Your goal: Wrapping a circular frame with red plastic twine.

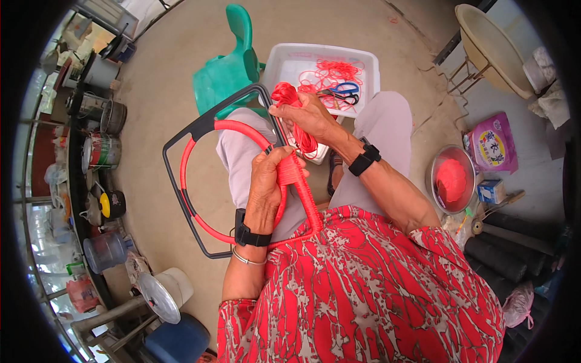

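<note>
A dark grey frame [181,130] with a red hoop [200,136] inside it rests across my lap. My left hand [266,181] grips the hoop where red cord [299,190] is wound tightly around it. My right hand [305,115] is raised just above, closed on a bundle of loose red cord [285,94] that runs down to the wrapped part. Both wrists wear black bands.
A white tray [284,57] ahead of my knees holds red cord and blue-handled scissors [345,91]. A green plastic chair [227,69] stands beside it. To the right sit a metal bowl [452,179] of red material, a pink bag [493,145], and a tan basin [490,45] on a stand. Pots and buckets line the left.
</note>
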The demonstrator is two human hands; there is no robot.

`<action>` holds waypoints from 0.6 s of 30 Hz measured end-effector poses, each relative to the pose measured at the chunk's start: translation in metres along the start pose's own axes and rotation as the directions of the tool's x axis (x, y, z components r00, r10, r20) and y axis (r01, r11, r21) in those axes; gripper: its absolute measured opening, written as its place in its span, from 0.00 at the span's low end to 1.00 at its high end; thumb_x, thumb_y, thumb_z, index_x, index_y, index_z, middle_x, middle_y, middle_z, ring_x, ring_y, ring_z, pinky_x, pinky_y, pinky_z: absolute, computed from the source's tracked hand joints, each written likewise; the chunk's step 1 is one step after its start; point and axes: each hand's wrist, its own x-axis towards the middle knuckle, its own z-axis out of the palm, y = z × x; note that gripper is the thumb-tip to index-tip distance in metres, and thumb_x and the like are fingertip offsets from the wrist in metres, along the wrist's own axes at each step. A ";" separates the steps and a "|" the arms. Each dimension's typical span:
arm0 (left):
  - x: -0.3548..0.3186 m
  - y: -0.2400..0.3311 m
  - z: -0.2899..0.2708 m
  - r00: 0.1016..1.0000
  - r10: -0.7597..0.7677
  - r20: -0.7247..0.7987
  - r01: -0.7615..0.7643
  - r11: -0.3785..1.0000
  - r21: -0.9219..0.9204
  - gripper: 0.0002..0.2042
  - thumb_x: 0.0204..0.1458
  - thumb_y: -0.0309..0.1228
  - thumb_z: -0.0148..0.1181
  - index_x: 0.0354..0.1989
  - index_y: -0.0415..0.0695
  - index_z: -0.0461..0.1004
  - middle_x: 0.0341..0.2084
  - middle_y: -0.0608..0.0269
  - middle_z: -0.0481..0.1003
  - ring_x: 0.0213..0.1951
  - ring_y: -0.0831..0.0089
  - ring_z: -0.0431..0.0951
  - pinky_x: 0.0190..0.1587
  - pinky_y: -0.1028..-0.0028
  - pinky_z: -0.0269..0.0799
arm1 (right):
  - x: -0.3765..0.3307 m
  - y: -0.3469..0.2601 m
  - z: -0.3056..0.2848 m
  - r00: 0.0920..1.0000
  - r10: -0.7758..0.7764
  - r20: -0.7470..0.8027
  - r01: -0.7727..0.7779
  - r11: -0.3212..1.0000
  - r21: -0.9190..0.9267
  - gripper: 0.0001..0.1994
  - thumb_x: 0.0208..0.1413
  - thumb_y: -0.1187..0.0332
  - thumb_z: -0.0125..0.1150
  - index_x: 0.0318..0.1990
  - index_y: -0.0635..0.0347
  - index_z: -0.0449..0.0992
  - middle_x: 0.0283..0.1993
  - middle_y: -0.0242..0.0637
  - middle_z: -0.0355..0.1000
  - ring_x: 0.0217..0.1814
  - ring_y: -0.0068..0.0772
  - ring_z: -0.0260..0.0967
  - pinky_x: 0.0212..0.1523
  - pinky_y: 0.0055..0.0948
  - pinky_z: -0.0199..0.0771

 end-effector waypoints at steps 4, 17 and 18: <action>0.000 -0.001 -0.003 1.000 -0.010 -0.023 0.010 1.000 0.012 0.10 0.52 0.28 0.56 0.34 0.31 0.73 0.21 0.48 0.77 0.20 0.61 0.79 0.25 0.67 0.80 | 0.006 0.004 0.001 0.995 0.100 -0.027 -0.096 0.989 0.110 0.11 0.53 0.64 0.66 0.26 0.56 0.70 0.18 0.23 0.62 0.19 0.14 0.58 0.19 0.20 0.59; 0.002 0.002 -0.005 0.998 -0.041 -0.056 0.045 0.996 0.072 0.09 0.54 0.28 0.56 0.34 0.32 0.71 0.22 0.48 0.77 0.20 0.60 0.79 0.23 0.67 0.79 | -0.055 -0.006 -0.030 0.969 0.235 -0.072 -0.203 0.931 0.305 0.09 0.56 0.62 0.60 0.34 0.57 0.70 0.23 0.26 0.63 0.22 0.17 0.62 0.22 0.22 0.65; 0.002 0.001 -0.006 0.997 -0.043 -0.057 0.047 0.997 0.068 0.09 0.54 0.28 0.56 0.34 0.32 0.71 0.22 0.48 0.77 0.20 0.60 0.79 0.23 0.67 0.79 | -0.063 -0.009 -0.030 0.963 0.263 -0.050 -0.240 0.931 0.275 0.09 0.57 0.62 0.58 0.34 0.58 0.70 0.24 0.26 0.64 0.24 0.16 0.62 0.23 0.21 0.65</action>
